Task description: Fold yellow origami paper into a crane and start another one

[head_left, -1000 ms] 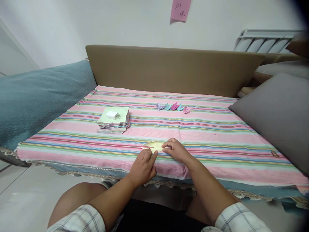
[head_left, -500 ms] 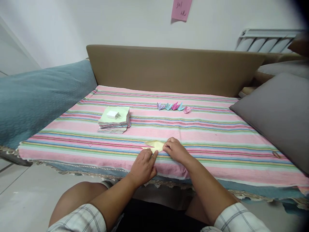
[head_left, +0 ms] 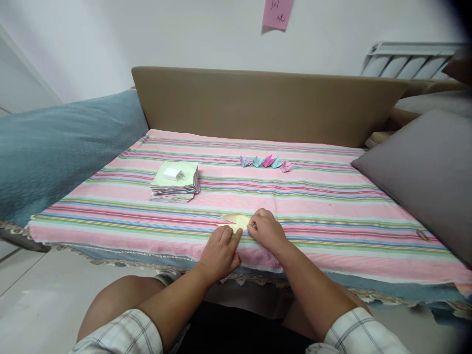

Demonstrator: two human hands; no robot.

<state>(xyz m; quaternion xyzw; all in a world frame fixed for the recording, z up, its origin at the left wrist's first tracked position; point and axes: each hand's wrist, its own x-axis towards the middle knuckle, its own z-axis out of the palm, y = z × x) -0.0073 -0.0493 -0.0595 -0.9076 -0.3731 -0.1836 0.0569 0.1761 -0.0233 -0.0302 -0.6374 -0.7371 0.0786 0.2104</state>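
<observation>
Evidently to steady it, we press the folded yellow paper against the striped cloth with our left hand, fingers extended; our right hand pinches its right end. 1 charger plug likely weights the paper stack.

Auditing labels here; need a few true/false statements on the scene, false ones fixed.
1. The left hand touches the yellow paper. True.
2. Five small folded paper figures sit on the striped cloth. True.
3. The white charger lies directly on the striped cloth. False: the white charger lies on the paper stack.
4. The right hand is at the yellow paper's right end. True.
5. The wall note is blue. False: the wall note is pink.
</observation>
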